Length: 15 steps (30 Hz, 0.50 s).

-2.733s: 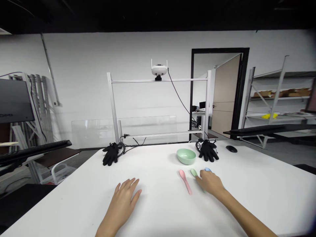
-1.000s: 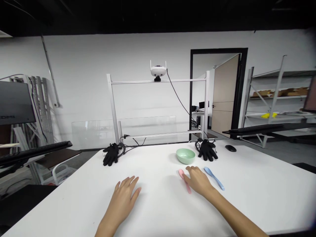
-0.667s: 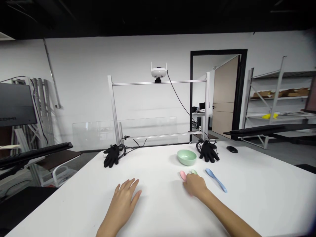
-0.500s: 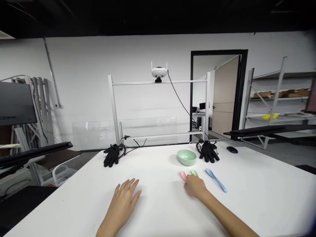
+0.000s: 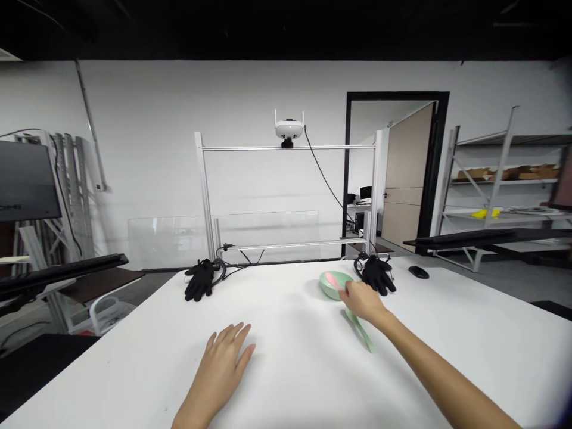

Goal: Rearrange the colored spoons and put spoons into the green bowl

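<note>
My right hand (image 5: pixel 363 301) is closed on the handle of a pink spoon (image 5: pixel 333 278), whose head lies in a pale green bowl (image 5: pixel 325 288) on the white table (image 5: pixel 286 381). A green spoon (image 5: pixel 361 329) lies on the table just below that hand, beside my forearm. No blue spoon shows in this view. My left hand (image 5: pixel 222 362) rests flat on the table with its fingers spread, holding nothing.
Two black gloves lie at the far edge of the table, one at the left (image 5: pixel 199 279) and one right of the bowl (image 5: pixel 379 274). A black mouse (image 5: pixel 419 272) sits further right. An aluminium frame with a white camera (image 5: pixel 289 127) stands behind.
My right hand has picked the pink spoon off the table and carried it up to the bowl. The green spoon stays on the table. The left hand has not moved.
</note>
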{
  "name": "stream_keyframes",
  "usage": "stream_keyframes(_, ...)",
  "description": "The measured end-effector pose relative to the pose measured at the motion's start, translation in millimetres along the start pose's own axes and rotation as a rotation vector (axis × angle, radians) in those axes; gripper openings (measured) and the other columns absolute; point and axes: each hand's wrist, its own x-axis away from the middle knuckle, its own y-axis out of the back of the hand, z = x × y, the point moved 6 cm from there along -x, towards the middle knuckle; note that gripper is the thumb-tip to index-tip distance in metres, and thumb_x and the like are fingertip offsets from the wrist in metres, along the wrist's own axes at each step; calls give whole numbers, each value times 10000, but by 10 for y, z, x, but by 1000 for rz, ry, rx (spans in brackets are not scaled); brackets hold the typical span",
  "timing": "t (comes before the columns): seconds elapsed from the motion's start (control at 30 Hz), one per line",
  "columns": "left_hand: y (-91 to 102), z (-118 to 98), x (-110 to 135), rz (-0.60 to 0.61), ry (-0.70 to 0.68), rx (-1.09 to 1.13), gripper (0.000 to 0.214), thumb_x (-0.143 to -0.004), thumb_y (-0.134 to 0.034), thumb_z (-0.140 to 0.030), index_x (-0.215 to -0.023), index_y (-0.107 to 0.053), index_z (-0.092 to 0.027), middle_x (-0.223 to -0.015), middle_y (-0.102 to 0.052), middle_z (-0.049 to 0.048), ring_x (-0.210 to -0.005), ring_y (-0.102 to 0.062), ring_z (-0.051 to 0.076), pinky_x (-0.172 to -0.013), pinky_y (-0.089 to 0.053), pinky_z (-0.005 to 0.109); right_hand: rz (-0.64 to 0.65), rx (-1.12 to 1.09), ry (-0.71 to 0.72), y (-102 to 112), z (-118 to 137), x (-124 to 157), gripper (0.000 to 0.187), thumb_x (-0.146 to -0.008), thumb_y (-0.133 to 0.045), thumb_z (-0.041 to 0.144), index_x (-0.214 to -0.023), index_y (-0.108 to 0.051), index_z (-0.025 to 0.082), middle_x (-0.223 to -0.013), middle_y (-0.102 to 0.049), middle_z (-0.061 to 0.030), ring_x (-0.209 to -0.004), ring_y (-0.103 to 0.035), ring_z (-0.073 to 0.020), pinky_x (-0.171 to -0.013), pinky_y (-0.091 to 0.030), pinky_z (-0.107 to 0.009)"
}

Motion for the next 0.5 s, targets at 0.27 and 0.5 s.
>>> stream_keyframes(0.27,-6,0,12,33,18,4,530,-1043,-362,-482,-1482,-552,-255,-1535,-560,77,-1451,-467,321,-1198,-345,584,-10,15,-83,-13,-227,-545,407,-959,-456,355,-1099,-741,100,-1115,-718,-232,-1022,-700,-305,-810,-479,-359)
stream_keyframes(0.5,-44,-2,1,30,13,23,527,-1039,-371,-485,-1472,-566,-255,-1527,-568,79,-1444,-475,328,-1193,-355,590,41,12,-155,-270,-280,-800,555,-969,-491,530,-1197,-693,67,-1193,-687,-276,-1093,-689,-325,-849,-502,-382)
